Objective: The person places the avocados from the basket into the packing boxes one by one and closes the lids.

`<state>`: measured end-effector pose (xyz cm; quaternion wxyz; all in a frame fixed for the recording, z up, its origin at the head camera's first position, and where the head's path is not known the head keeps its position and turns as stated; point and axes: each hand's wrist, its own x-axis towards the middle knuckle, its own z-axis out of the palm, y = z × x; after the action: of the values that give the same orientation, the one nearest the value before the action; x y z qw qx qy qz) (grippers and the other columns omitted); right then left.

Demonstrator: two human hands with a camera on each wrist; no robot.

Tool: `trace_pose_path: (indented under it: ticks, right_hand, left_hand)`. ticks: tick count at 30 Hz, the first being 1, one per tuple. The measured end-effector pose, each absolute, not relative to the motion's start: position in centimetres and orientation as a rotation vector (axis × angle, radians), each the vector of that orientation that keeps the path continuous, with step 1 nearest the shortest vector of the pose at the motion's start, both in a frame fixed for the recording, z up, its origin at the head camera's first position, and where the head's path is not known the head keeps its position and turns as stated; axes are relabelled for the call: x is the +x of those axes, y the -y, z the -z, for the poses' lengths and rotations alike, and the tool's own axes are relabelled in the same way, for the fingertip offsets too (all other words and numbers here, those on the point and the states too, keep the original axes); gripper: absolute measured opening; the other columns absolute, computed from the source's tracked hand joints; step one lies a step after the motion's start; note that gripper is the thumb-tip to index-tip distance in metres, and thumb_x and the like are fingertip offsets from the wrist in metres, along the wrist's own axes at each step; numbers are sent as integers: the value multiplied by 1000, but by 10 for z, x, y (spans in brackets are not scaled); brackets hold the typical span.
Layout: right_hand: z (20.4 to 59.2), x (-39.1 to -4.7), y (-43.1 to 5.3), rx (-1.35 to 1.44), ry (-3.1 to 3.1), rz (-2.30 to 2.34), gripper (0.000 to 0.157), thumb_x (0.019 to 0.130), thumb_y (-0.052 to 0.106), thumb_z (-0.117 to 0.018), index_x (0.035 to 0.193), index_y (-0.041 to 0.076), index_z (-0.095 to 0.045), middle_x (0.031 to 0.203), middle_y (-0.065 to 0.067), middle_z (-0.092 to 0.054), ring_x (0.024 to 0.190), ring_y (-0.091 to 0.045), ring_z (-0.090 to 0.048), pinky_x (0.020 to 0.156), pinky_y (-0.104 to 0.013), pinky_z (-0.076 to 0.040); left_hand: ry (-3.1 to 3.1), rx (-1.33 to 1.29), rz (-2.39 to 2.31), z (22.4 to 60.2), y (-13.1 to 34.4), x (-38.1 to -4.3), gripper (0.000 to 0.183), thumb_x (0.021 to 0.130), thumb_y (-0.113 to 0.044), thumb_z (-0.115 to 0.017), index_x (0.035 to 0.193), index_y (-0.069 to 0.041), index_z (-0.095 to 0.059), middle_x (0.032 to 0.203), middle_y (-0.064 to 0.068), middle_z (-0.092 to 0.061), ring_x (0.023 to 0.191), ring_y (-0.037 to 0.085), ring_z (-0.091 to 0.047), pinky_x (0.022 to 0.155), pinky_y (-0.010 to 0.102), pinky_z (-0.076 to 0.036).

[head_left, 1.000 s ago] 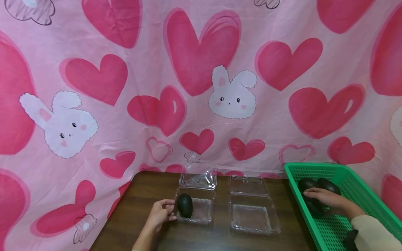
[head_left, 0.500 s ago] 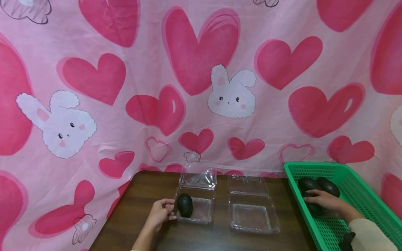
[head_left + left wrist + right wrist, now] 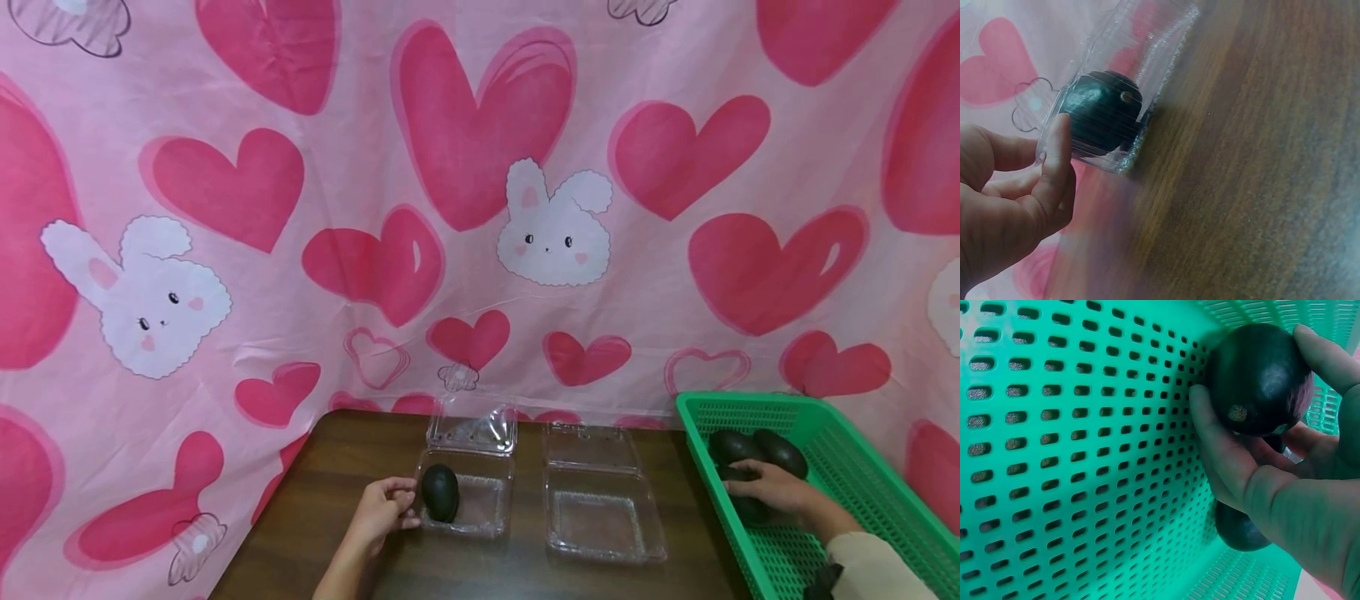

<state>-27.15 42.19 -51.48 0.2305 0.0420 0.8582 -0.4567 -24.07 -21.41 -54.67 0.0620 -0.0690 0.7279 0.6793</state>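
In the head view, my left hand (image 3: 384, 511) pinches the left rim of an open clear plastic clamshell box (image 3: 486, 507). A dark avocado (image 3: 440, 493) stands on the left side of that box; the left wrist view also shows this avocado (image 3: 1100, 112) through the clear wall, beside my fingertips. Inside the green basket, my right hand (image 3: 776, 487) grips another dark avocado (image 3: 1257, 375), thumb on one side and fingers curled round the other. Two more avocados (image 3: 780, 452) lie just beyond that hand, and a further one (image 3: 1241, 528) shows below it in the right wrist view.
A second open clamshell box (image 3: 603, 527), with nothing in it, lies right of the first on the wooden table (image 3: 300, 533). The slotted green basket (image 3: 731, 521) stands at the right. A pink heart-print cloth (image 3: 465, 275) hangs behind the table.
In the basket, my right hand has shifted slightly down, its fingers now further round the avocado. My left hand stays at the box rim, and the view shifts a little.
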Motion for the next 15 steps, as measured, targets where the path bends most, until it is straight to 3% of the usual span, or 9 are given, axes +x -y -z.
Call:
trace_pose_path:
  ticks: [7,15]
  right_hand:
    - [515,-271,-421,145,-2357,1261,76,102,34,-63,144,-20,-29,136,-45,-37,114,-44,-59,86,-53,-60]
    - [514,-268,-420,136,-2380,1227,75,102,34,-63,142,-21,-30,136,-46,-35,115,-47,-57,86,-55,-60]
  left_hand:
    - [-2179,-217,-2055,547,215,-241,29,99,7,-56,124,22,-54,88,10,-54,69,20,-56,65,36,-64]
    - [-2148,-205,-2039,548,218,-241,32,99,7,-56,126,23,-52,86,9,-54,69,19,-56,67,37,-65]
